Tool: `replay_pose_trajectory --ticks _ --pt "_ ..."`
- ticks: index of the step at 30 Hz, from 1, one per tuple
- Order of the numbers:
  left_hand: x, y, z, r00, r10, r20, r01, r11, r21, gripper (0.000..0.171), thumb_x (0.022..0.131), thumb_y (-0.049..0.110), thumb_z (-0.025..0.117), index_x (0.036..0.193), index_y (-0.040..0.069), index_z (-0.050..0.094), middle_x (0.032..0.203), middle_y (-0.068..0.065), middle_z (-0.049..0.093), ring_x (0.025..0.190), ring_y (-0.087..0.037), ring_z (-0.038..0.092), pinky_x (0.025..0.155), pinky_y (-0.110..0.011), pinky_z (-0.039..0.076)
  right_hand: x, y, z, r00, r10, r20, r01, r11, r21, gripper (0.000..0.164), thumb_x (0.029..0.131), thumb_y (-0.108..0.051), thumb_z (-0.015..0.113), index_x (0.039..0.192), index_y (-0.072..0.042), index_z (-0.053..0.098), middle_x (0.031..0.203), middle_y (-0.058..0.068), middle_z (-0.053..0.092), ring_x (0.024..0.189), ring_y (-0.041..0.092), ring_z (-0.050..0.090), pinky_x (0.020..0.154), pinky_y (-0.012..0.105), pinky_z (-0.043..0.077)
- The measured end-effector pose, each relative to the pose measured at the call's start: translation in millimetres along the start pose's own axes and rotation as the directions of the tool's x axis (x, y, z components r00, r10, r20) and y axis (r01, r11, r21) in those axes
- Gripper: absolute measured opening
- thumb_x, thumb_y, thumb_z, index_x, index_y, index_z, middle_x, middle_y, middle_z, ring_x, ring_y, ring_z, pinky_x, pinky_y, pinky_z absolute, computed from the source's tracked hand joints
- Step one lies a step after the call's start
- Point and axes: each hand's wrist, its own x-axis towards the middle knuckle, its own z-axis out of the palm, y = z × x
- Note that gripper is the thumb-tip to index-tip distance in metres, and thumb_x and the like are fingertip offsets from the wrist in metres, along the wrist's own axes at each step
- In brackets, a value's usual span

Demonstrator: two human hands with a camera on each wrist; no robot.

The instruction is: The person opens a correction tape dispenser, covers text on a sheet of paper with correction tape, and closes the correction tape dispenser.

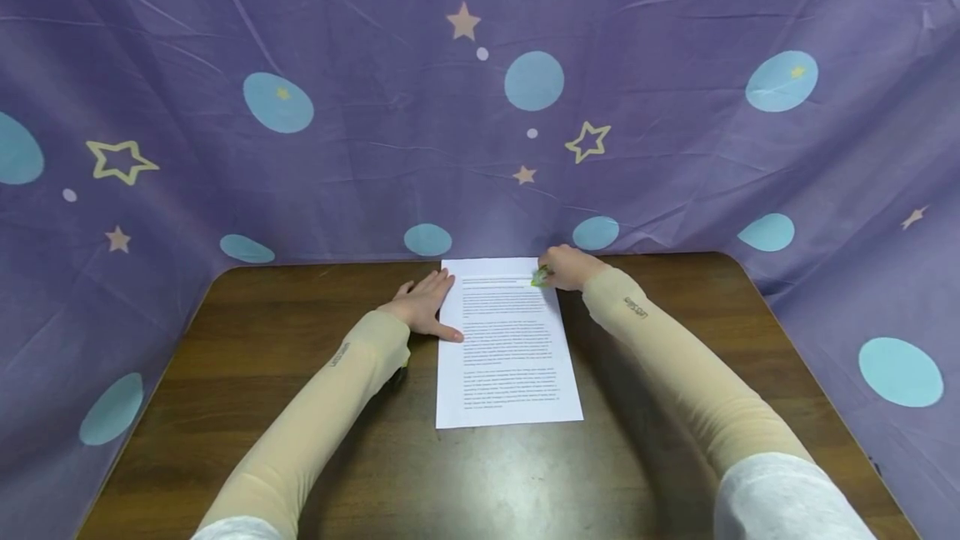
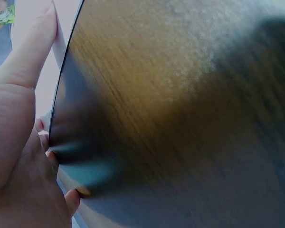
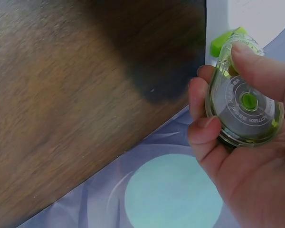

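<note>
We see the left hand (image 1: 422, 305) spread at the edge of the paper (image 1: 510, 348) — the right hand (image 1: 570, 267) pinches a correction tape (image 3: 242, 102).

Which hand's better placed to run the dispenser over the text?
Right, probably: the right hand grips the dispenser by the upper right of the page; the left hand rests at its left edge.
</note>
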Motion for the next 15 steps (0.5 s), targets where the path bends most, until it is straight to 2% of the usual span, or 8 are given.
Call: replay_pose_trajectory --ticks 8,15 --pt "-0.5 -0.8 0.7 1.000 0.005 -0.003 -0.005 1.000 -0.011 0.116 0.072 0.067 0.065 0.151 0.007 0.005 0.157 -0.014 -0.001 0.144 -0.029 0.000 0.109 -0.059 0.007 -5.5 10.3 1.4 1.000 0.001 -0.017 -0.001 1.000 0.000 0.005 0.083 -0.010 0.070 0.087 -0.007 0.069 0.081 0.002 0.061 0.074 0.019 0.053 0.072 0.036 0.045" --pt "-0.7 0.5 -0.4 1.000 0.011 -0.007 -0.011 1.000 -0.019 0.116 0.072 0.066 0.066 0.151 0.005 0.006 0.157 -0.015 -0.001 0.144 -0.030 0.001 0.108 -0.060 0.007 -9.7 11.8 -0.3 1.000 0.013 -0.023 -0.012 1.000 0.009 0.005 0.083 -0.009 0.069 0.086 -0.006 0.070 0.081 0.002 0.061 0.073 0.020 0.053 0.072 0.036 0.045"
